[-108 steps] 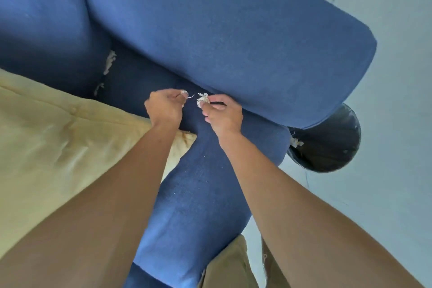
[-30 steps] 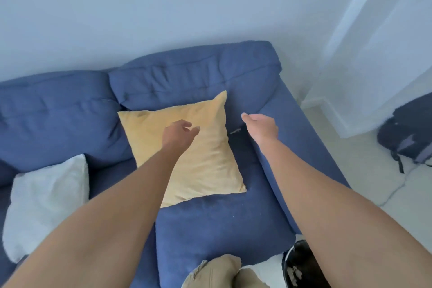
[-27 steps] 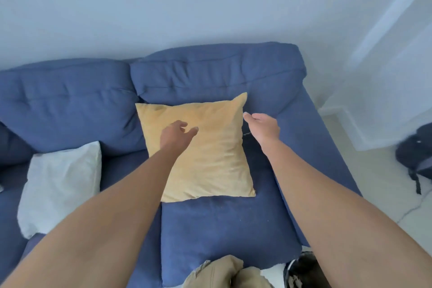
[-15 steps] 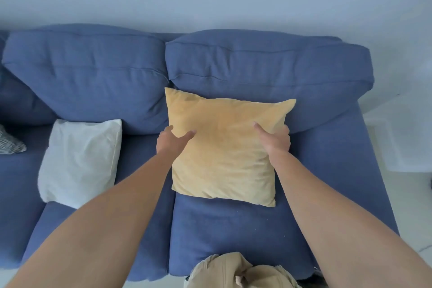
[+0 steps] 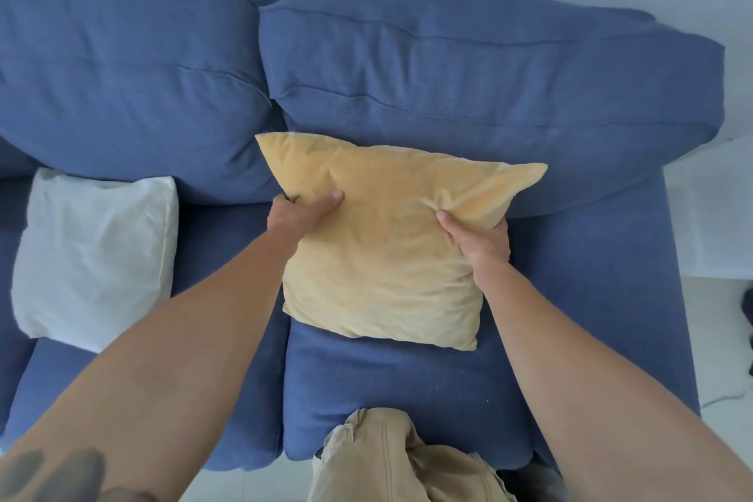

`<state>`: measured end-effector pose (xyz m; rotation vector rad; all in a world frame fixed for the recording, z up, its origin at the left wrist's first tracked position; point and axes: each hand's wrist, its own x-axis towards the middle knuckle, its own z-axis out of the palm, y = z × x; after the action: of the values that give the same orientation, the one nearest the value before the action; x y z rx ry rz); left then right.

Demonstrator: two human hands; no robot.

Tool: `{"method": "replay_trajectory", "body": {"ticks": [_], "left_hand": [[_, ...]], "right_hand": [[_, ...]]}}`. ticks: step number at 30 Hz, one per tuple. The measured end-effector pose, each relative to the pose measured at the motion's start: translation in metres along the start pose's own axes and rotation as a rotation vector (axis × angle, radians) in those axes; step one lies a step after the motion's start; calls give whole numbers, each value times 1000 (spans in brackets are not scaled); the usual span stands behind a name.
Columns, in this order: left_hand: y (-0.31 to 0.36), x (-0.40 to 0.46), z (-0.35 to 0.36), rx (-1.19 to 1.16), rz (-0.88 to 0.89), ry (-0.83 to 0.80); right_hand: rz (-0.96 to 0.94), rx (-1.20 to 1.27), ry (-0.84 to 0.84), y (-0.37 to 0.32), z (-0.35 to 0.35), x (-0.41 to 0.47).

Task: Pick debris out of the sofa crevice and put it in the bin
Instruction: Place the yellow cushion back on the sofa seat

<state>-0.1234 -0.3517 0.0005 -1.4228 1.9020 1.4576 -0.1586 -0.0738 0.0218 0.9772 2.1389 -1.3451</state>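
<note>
Where the frame begins, a knee in beige trousers (image 5: 391,456) is pressed against the blue fabric sofa (image 5: 407,387). Beyond it, a square mustard-yellow cushion (image 5: 383,257) is gripped at its two side edges, left hand (image 5: 297,212) and right hand (image 5: 485,242) both closed on it. A white cushion (image 5: 93,257) is propped left of it. No debris or bin is seen; the crevices are shadowed.

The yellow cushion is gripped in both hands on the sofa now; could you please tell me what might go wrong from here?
1. The yellow cushion is pinched only near its top by the left hand and right hand, so it may sag or slip.
2. Small pale specks lie on the blue seat in front of it; dragging the cushion could sweep them into the seams.
3. The bin is out of view, so any drop would be blind.
</note>
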Motion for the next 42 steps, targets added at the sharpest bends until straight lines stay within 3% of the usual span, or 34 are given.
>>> {"method": "replay_trajectory", "body": {"ticks": [6, 12, 23, 35, 39, 42], "left_hand": [[-28, -19, 13, 145, 61, 71], [-60, -61, 2, 150, 91, 194], [-135, -181, -51, -72, 73, 473], [-205, -213, -163, -259, -60, 738], [-210, -202, -201, -328, -111, 874], [-212, -188, -210, -295, -141, 872]], "right_hand": [[54, -41, -46, 15, -6, -6], [-11, -73, -97, 29, -16, -33], [-256, -222, -260, 40, -16, -109], [-513, -352, -535, -13, 101, -213], [-608, -363, -697, -37, 146, -233], [-627, -419, -744, -38, 167, -231]]}}
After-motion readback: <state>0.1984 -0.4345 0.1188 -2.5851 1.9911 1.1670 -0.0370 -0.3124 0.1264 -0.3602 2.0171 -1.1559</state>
